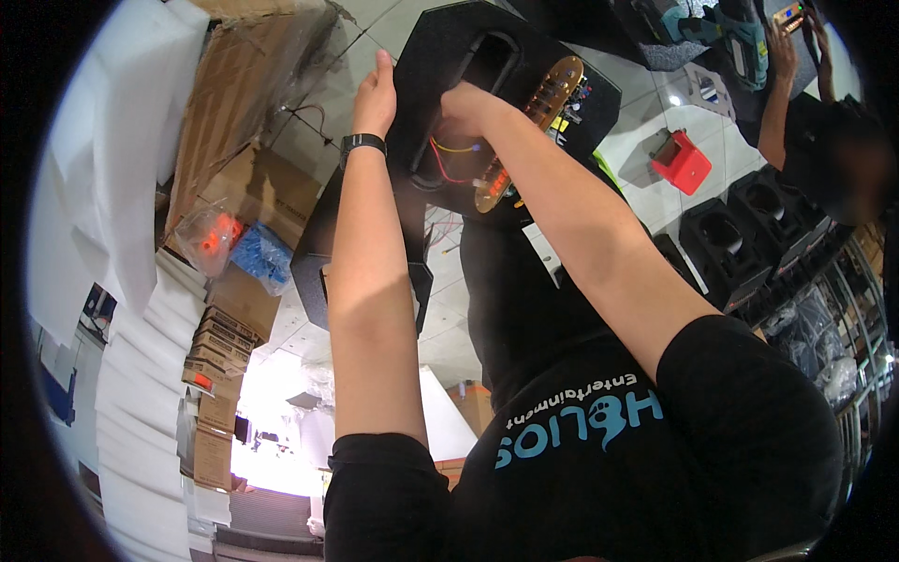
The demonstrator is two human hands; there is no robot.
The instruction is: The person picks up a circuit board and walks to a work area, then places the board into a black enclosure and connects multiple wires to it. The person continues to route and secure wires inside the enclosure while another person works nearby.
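Matte black speaker cabinet point(440, 56), angular with a moulded oval recess, held up over a tiled floor point(646, 103). Left hand point(376, 94) laid flat and open along its left edge; right hand point(465, 101) curled inside, grip not discernible, beside a copper-toned circuit board point(534, 122) and red and yellow wires point(448, 159). Cardboard boxes point(234, 122) close at left.

Both bare forearms run up from the lower edge, out of short black sleeves. The left hand point(375, 94) is raised with its back to the camera, fingers point(382, 62) straight and together, pointing upward, a dark band round the wrist. The right hand point(465, 103) sits just beside it at similar height, curled and turned inward, its fingers hidden from view.
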